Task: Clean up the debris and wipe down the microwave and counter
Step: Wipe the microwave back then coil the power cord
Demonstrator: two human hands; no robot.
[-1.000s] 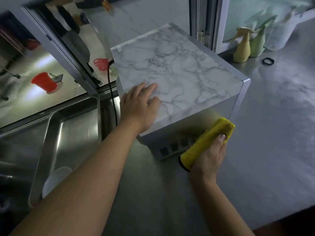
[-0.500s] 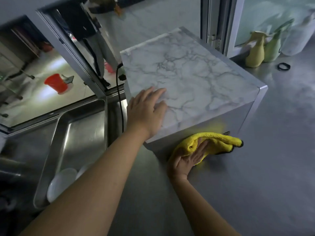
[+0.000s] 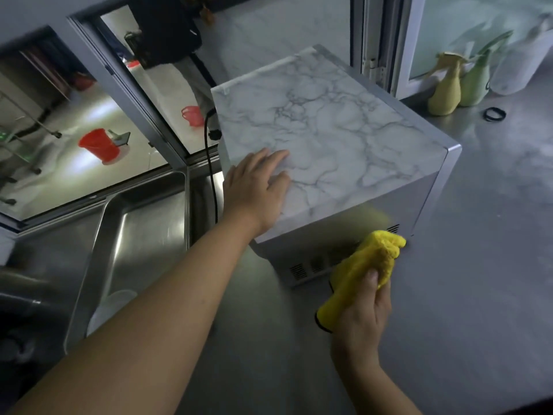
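Yellow cloth (image 3: 363,274) was bunched in the right hand (image 3: 363,319), fingers and thumb curled round it, its far end pressed against the vented lower side of the microwave (image 3: 329,139). Up on the marble-patterned top, the left hand (image 3: 257,187) lay flat near the front-left corner, fingers straight and together, holding nothing. That microwave stood on the grey counter (image 3: 478,265), a black cord (image 3: 211,163) trailing down its left side. Off to the left sat the steel sink (image 3: 134,235). Back right, two spray bottles (image 3: 457,85) stood by the window frame, a black ring (image 3: 494,114) lying just beside them.
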